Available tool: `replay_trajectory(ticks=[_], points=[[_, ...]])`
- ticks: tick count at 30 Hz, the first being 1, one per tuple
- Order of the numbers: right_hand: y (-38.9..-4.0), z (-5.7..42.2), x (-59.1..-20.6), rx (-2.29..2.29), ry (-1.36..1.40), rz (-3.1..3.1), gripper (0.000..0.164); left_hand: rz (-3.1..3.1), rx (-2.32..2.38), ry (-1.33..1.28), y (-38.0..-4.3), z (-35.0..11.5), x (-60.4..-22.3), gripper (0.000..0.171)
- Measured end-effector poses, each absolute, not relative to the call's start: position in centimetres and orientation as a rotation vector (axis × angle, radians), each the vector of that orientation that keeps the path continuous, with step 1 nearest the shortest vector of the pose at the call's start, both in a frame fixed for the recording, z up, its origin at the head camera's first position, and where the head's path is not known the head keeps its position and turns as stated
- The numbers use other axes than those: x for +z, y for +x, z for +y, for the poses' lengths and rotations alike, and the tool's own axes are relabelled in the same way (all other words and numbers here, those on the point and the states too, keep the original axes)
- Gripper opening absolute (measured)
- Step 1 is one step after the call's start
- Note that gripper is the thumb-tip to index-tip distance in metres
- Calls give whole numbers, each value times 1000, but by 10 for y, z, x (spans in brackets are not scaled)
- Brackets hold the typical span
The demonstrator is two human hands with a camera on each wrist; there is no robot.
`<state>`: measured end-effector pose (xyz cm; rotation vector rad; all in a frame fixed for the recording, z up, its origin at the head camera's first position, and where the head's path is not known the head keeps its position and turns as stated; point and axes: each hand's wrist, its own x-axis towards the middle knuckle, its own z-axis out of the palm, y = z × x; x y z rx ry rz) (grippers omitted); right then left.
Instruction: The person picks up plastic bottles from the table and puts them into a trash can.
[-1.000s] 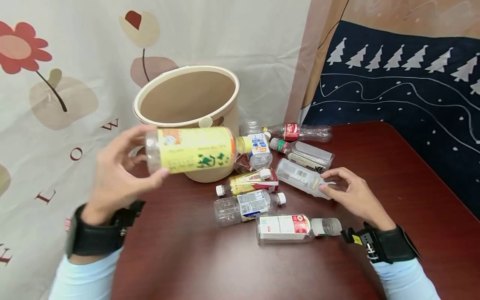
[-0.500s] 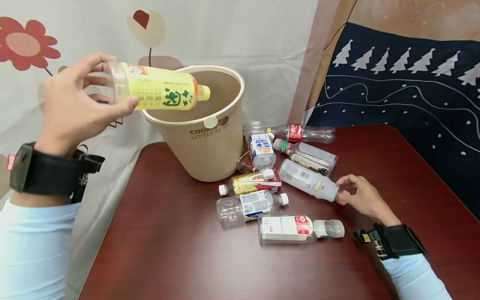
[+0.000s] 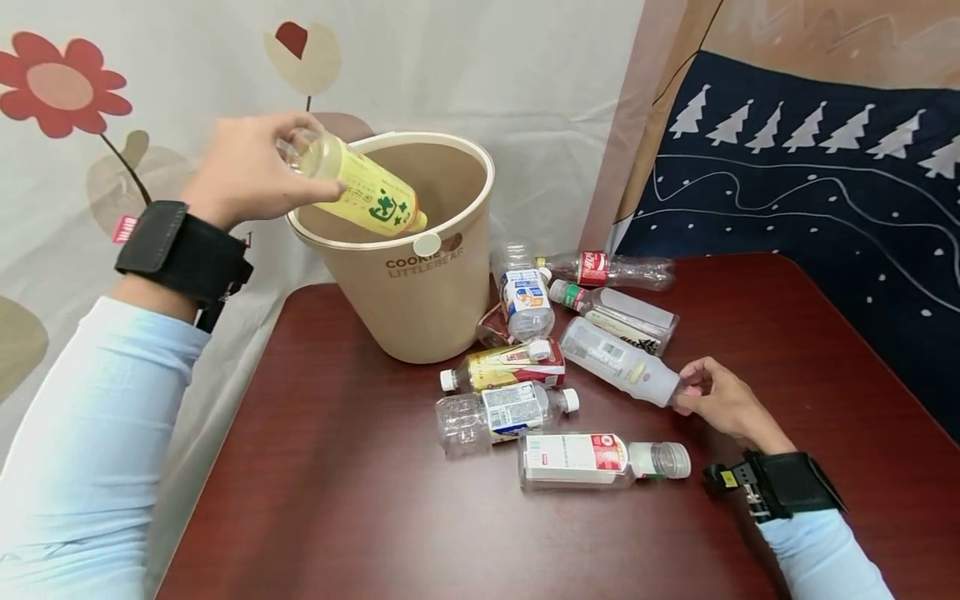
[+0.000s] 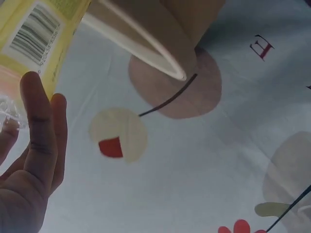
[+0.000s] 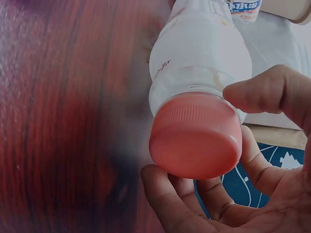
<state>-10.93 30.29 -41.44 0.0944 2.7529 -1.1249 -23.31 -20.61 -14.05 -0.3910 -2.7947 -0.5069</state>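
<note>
My left hand (image 3: 251, 171) grips the base end of a plastic drink bottle (image 3: 371, 193) with a yellow label. The bottle tilts down to the right, its yellow cap inside the mouth of a beige bucket (image 3: 427, 312). In the left wrist view, fingers lie along the label beside a barcode. On the table, a frosted white plastic bottle (image 3: 611, 354) lies on its side, and my right hand (image 3: 723, 404) holds its cap end. The right wrist view shows the pink cap (image 5: 194, 138), with the thumb at the neck and fingers curled under the cap.
Several bottles lie between bucket and right hand: a red-labelled cola bottle (image 3: 622, 271), a green-banded clear bottle (image 3: 637, 312), a yellow-and-red labelled bottle (image 3: 502, 367) and a square clear bottle (image 3: 573, 460). A printed cloth (image 3: 555, 100) hangs behind the dark red table (image 3: 360, 508).
My left hand has lifted the yellow-labelled bottle from in front of the bucket to above its mouth and tipped it cap-down. My right hand has shifted to the frosted bottle's cap end.
</note>
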Motion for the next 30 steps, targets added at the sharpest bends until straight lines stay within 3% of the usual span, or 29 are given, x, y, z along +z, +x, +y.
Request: replay_trajectory(ticks=[14, 30], points=[[-103, 300, -423, -1206, 142, 2742, 44, -3097, -149, -548, -262, -171, -163, 62], [-104, 299, -425, -1180, 130, 2770, 44, -3181, -12, -648, -256, -165, -165, 67]])
